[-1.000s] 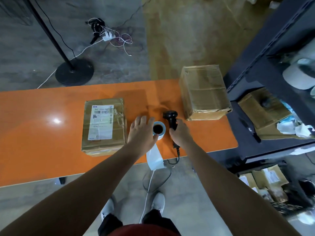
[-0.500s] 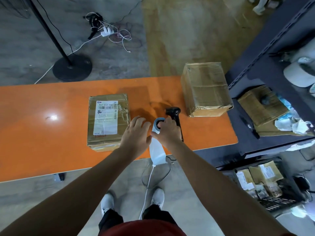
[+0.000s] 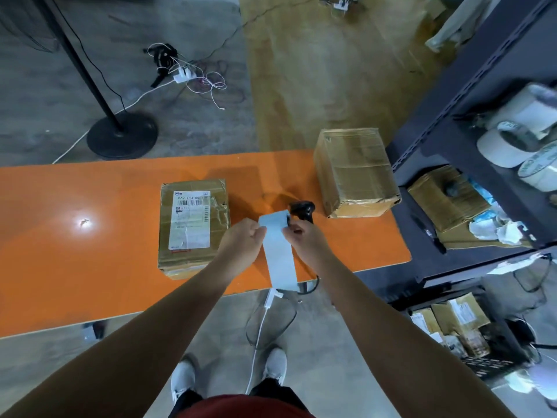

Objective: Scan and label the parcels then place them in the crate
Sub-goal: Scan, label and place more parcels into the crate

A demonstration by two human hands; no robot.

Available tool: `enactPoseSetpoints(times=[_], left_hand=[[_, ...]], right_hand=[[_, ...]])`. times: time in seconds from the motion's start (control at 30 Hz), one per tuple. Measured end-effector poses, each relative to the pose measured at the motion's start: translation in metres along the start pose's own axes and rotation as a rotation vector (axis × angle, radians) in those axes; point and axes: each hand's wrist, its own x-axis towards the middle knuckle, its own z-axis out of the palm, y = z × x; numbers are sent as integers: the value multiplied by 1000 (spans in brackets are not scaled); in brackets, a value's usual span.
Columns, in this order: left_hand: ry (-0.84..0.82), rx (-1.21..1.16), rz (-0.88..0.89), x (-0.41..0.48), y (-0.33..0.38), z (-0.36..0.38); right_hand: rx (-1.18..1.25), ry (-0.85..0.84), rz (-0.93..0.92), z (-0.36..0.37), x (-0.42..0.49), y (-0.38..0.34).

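- The left hand (image 3: pixel 241 243) pinches the left edge of a pale blue label strip (image 3: pixel 278 257); the right hand (image 3: pixel 305 240) pinches its right edge near the top.
- The strip hangs down over the front edge of the orange desk (image 3: pixel 75 251).
- A labelled parcel (image 3: pixel 193 226) lies just left of the hands, and a plain parcel (image 3: pixel 355 173) sits at the right end.
- A black scanner (image 3: pixel 302 209) rests behind the right hand.
- A crate (image 3: pixel 489 365) stands on the floor, lower right.

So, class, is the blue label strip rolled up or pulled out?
Pulled out: the label strip runs long and flat from the left hand and right hand to the table edge.
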Motion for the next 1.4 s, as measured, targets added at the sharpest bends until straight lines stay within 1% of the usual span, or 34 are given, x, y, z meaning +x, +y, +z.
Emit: enactPoseSetpoints(times=[0.1,0.17,0.27,0.33,0.43,0.53,0.57,0.67,0.8,0.87,0.9,1.0,1.03,1.3,1.4], left_hand=[[22,-326,-204,6,10,-3],[1,-532,-331,7,16,-7],[-18,-616,-370,8,16,-11],[-9,-616,-332,8,14,-14],[-7,-569,-226,6,12,-19],[-12,-423,-102,2,12,-24],[-18,-385,-74,0,12,-25],[-24,-381,-40,-5,9,-32],[8,-582,-132,-7,11,-42],[9,-615,-151,-6,10,-45],[3,-602,-144,-6,8,-47],[-9,-536,-112,-7,4,-48],[-6,-515,-98,-8,3,-49],[68,-454,-60,-13,1,-54],[69,-420,-55,-13,-4,-55]], right_hand=[[57,-32,-13,-5,-6,-2],[61,-36,-63,-7,-12,-5],[131,-49,-53,-9,-15,-10],[214,-70,-6,-9,-15,-12],[334,-86,9,-9,-16,-21],[515,-49,35,-11,-16,-36],[525,-42,28,-13,-16,-38],[430,-58,-31,-14,-18,-44],[269,-70,-131,-15,-20,-46],[209,-67,-156,-13,-21,-49],[222,-58,-159,-12,-22,-52],[381,-52,-119,-8,-22,-56],[398,-52,-115,-8,-21,-57],[227,-30,-208,-2,-19,-58],[207,-34,-206,0,-18,-58]])
